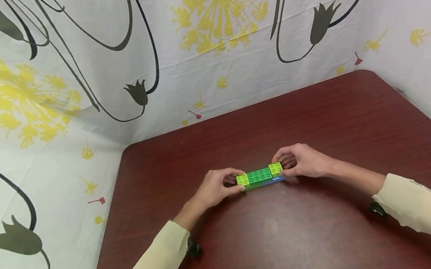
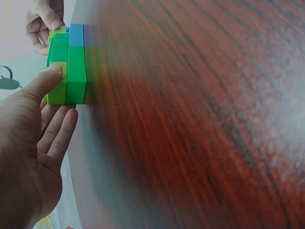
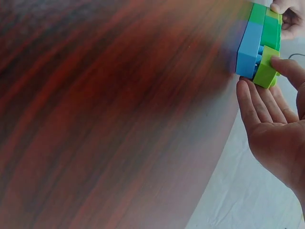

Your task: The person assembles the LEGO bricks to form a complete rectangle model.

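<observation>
A low row of toy building bricks sits on the table between both hands. Its lower layer has a green brick [image 2: 76, 78] on the left and a blue brick [image 3: 248, 55] on the right. On top are a lime brick [image 1: 242, 180] at the left end and a darker green brick [image 1: 259, 176] in the middle. My left hand [image 1: 215, 187] pinches the left lime brick between thumb and fingers. With its thumb and fingers, my right hand [image 1: 306, 161] pinches another lime brick [image 3: 268, 67], which sits slightly raised and tilted over the blue brick's studs.
The dark red-brown wooden table [image 1: 276, 234] has rounded back corners. White cloth [image 1: 177, 89] with yellow, grey and red flower prints hangs behind it and at both sides. Each wrist wears a small black device, such as the left one [image 1: 194, 247].
</observation>
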The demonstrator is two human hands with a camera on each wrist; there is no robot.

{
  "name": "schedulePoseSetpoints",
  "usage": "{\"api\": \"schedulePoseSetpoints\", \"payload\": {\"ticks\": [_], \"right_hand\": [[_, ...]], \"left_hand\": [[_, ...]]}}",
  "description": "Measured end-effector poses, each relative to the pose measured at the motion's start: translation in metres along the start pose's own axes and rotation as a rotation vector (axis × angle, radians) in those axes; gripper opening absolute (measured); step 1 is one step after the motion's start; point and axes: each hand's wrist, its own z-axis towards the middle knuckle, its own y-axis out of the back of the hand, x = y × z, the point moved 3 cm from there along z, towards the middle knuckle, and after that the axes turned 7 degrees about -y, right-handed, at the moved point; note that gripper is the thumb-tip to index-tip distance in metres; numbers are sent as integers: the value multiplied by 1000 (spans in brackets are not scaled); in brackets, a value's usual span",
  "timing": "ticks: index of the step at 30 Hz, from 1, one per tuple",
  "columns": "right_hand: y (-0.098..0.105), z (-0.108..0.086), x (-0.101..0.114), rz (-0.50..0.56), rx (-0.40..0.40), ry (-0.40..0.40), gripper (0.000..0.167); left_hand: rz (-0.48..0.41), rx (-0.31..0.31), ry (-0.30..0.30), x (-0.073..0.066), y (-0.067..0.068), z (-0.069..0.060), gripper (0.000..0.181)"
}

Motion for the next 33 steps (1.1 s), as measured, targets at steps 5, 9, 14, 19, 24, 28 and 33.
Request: {"api": "schedulePoseSetpoints", "payload": {"ticks": [5,9,14,19,24,28,33], "right_hand": [[-1,-3,3,-11,14,19,34],[-1,-5,4,-7,34,25,37],[-1,-5,5,-23,40,32,37],[-1,-5,6,-49,39,39,36],[-1,-4,8,-80,30,56,36],[-2,-4,11,-103,23,53,36],[-3,-5,12,-124,15,32,36]], "left_hand": [[-11,-3,-5,0,0,0,40],[-11,-2,-7,0,0,0,41],[-10,-2,-9,0,-1,0,40],[-6,-3,-10,0,-1,0,40],[-5,-3,-13,1,-1,0,40],[-2,-4,-18,1,0,-1,41],[1,-4,-17,1,0,-1,40]]}}
